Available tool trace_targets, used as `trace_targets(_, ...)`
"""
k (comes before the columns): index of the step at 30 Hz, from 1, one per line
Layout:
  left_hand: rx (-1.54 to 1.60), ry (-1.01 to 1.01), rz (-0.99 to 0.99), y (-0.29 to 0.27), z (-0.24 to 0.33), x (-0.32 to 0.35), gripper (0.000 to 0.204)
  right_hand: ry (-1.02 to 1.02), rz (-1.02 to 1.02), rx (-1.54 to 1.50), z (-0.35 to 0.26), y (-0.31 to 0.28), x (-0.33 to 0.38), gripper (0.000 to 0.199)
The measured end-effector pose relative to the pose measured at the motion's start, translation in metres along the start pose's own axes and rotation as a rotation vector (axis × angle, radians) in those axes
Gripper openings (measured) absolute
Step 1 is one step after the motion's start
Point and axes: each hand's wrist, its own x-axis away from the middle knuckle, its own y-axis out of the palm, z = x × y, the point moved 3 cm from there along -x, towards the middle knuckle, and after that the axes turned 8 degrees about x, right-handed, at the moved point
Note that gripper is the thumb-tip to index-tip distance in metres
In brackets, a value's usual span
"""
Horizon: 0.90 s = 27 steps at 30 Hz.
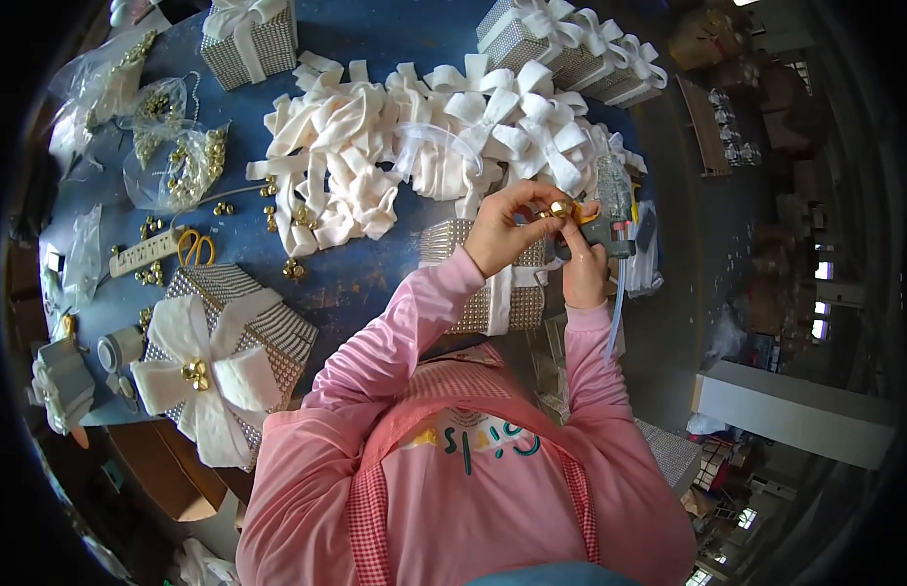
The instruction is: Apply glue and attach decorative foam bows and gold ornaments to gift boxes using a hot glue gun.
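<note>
My left hand (512,227) is closed, pinching a small cluster of gold jingle bells (559,209) between its fingertips. Right beside it, my right hand (583,269) is closed on a dark glue gun (610,232) with a yellow trigger; a translucent glue stick (616,313) trails from its back. Fingertips of both hands meet near the bells, and the gun's tip cannot be made out. Below the hands lies a box with silvery beaded sides (468,305), crossed by a white ribbon (500,298).
White fabric bows (517,122) and ribbon strips (346,161) are heaped across the blue table (375,269). Finished boxes with bows (219,361) stand left and at the back. Orange-handled scissors (195,248), a power strip (146,252) and bagged gold bells (185,166) lie at left.
</note>
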Motion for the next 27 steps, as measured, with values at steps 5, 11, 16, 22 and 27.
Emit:
trace_targets(5,-0.087,-0.036,0.019,0.001,0.002,0.002,0.025,0.069,0.013,-0.041,0.009,-0.003,-0.001,0.026)
trace_targets(11,0.302,-0.247,0.076,0.000,-0.019,0.007,0.026,0.075,0.001,-0.065,0.004,0.004,0.001,0.020)
trace_targets(16,0.835,-0.618,0.046,-0.007,-0.036,0.017,0.022,0.080,0.018,-0.072,0.012,-0.005,0.002,0.015)
trace_targets(22,0.943,-0.665,0.051,-0.006,-0.051,0.030,0.023,0.117,-0.015,-0.086,0.020,-0.012,0.005,0.013)
trace_targets(27,0.937,-0.686,0.082,-0.003,-0.053,0.038,0.030,0.118,0.006,-0.113,0.012,-0.011,0.013,0.014)
